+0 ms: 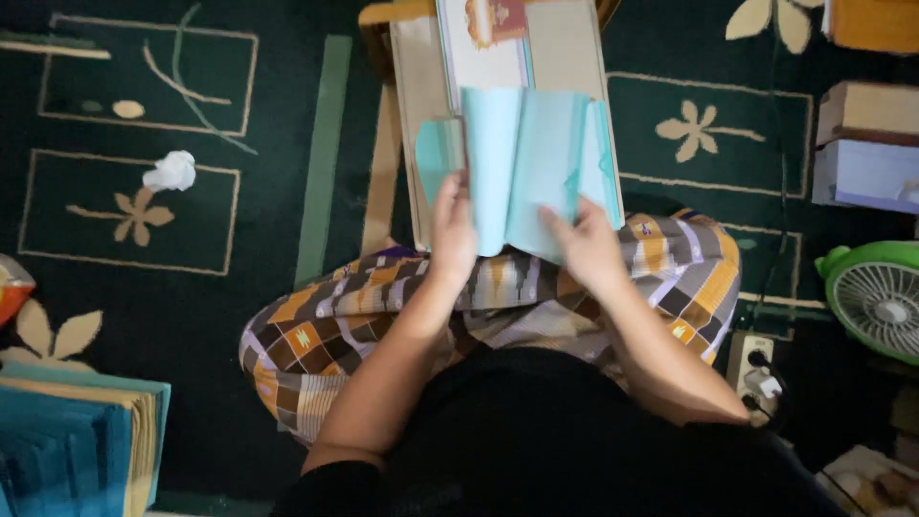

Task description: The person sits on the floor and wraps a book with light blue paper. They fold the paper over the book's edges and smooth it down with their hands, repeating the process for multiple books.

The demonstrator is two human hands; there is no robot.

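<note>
I sit cross-legged on a dark green carpet in a patterned cloth. My left hand (452,233) grips the left edge of a light blue folded paper sheet (525,158). My right hand (586,247) holds the sheet's lower right part, fingers on its face. The sheet rests over a beige board (572,48) that lies in front of my knees. A white printed sheet (483,53) lies on the board beyond the blue paper.
A stack of blue and yellow papers (72,440) lies at lower left. A crumpled white tissue (170,172) sits on the carpet at left. A green fan (876,297) and boxes (866,144) stand at right. A power strip (756,369) lies by my right knee.
</note>
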